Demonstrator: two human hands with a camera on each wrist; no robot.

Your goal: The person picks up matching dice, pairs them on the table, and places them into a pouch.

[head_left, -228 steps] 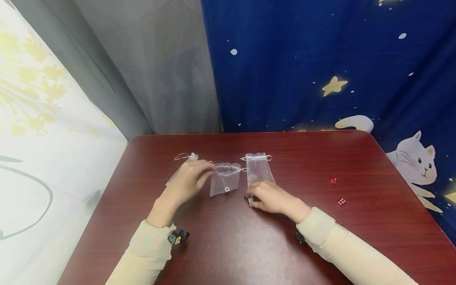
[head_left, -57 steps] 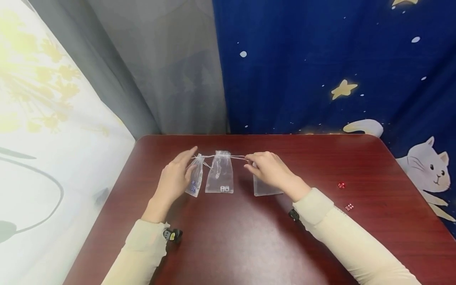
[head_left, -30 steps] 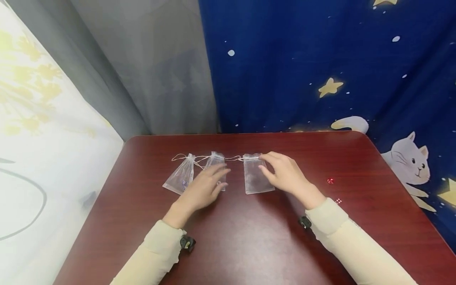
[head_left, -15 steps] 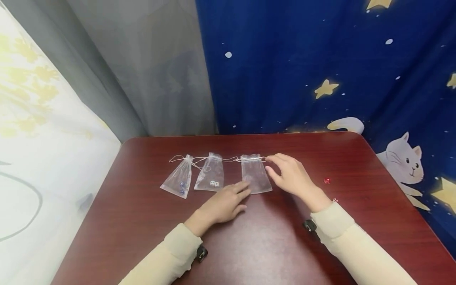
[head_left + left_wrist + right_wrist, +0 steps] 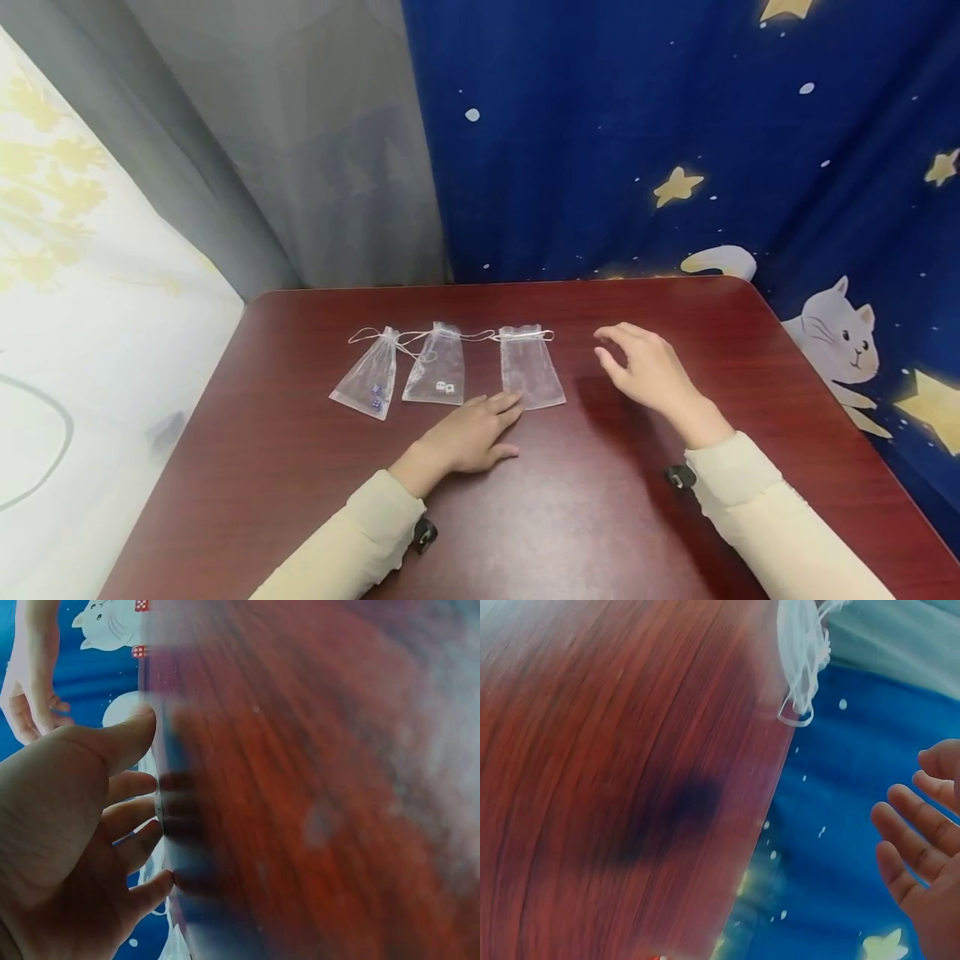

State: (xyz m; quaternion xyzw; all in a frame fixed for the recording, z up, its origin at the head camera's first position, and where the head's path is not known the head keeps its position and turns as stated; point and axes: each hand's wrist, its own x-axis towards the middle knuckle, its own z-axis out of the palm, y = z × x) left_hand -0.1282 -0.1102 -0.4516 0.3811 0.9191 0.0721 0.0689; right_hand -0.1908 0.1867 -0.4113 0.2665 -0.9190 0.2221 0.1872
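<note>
The left hand has its fingers nearly straight, fingertips over the near left corner of the right bag; whether they press it is hard to tell. The right hand is over the counter, right of that bag, fingers loosely bent, thumb apart, grasping nothing. Three sheer bags lie in a row towards the far edge: the left bag contains blue dice, the middle bag white dice. The left wrist view shows two red dice.

Three bags, two blue dice, two white dice, two red dice, two hands
</note>
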